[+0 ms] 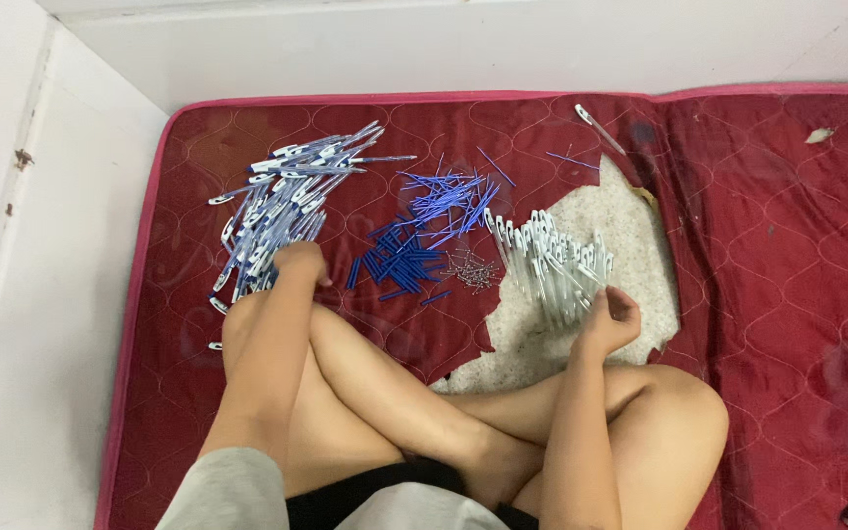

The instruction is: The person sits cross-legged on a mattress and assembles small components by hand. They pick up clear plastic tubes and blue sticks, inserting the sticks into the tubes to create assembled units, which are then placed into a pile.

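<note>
Left hand [298, 263]: fingers curled, knuckles resting on the near end of the blue-and-white pen pile [282, 201], toward the left edge of the red mattress [758, 255]. Right hand [612, 316]: fingers closed beside the white pen barrels [552, 260]; held contents cannot be determined.

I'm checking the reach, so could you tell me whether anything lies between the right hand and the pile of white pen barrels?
Nothing visible does: the right hand is at the near edge of the white barrel pile.

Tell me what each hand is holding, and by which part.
Cannot be told: left hand rests curled on the pen pile; right hand is curled beside white barrels.
</note>
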